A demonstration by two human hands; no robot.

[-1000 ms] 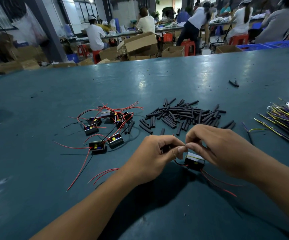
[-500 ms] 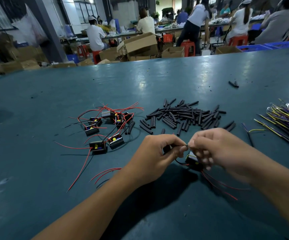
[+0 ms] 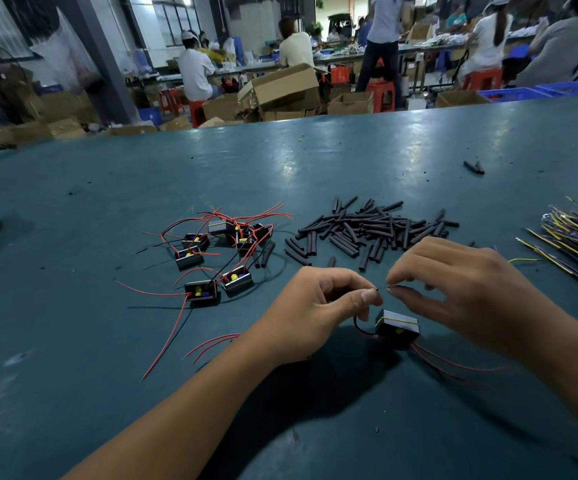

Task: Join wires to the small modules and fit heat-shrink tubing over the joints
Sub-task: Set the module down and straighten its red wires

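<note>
The left hand point(image 3: 310, 315) pinches a thin dark wire end between thumb and forefinger, and the right hand point(image 3: 467, 289) pinches the facing end at its 3 o'clock, other fingers loosely spread, the two tips almost touching along a left-to-right axis. Just below the pinch, at 6 o'clock, the small black box-shaped module with a yellow stripe point(image 3: 398, 328) hangs by its black lead, red wires trailing toward 4 o'clock. The heap of short black heat-shrink tubes point(image 3: 367, 232) lies at 12 o'clock, nearer the right hand.
</note>
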